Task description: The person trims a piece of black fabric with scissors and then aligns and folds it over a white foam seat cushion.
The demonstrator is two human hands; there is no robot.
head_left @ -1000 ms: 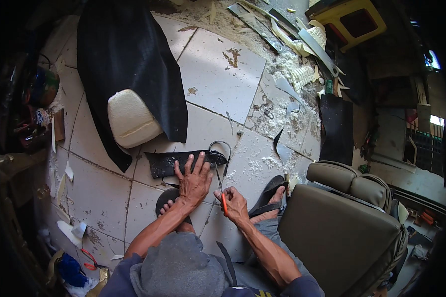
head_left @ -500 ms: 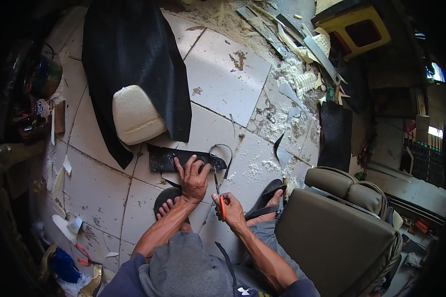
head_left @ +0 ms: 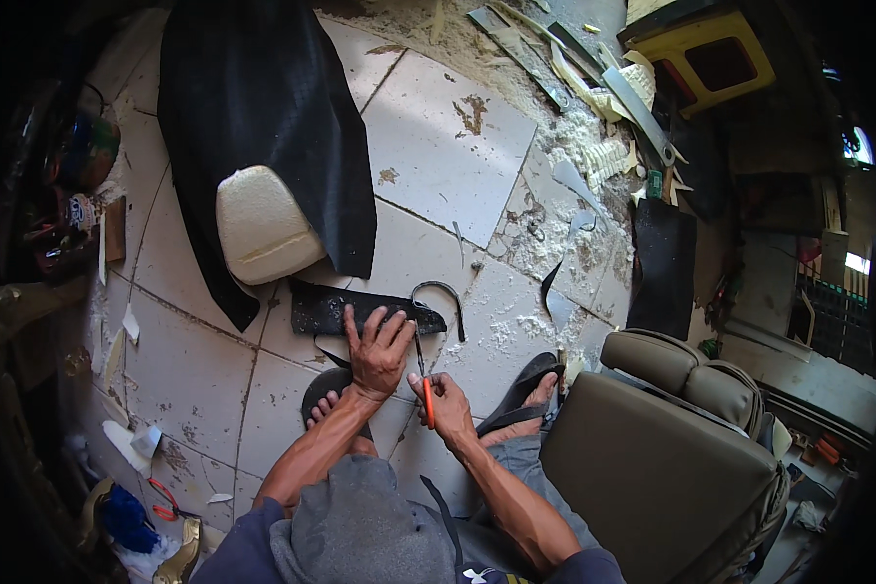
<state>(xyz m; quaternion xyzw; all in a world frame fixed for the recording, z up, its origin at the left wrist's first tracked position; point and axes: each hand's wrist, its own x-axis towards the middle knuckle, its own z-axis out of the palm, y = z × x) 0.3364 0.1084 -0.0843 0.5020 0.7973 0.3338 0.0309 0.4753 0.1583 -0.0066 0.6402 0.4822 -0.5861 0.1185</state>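
A narrow black piece of sheet material lies on the tiled floor in front of me. My left hand rests on it with fingers spread, pressing it flat. In my right hand is a pair of scissors with orange handles. Their blades point away from me and meet the near edge of the black piece, just right of my left fingertips. A thin black strip curls up beyond the right end of the piece. Whether the blades are apart is too small to tell.
Beyond the piece lies a large black sheet with a cream foam block on it. A padded grey-brown seat stands at my right. Scraps and a long metal blade lie far right. Red-handled pliers or scissors lie at left.
My right hand and the scissors have shifted slightly left and away from me. The curled strip's loose end has swung to the right. My left hand stays almost in place.
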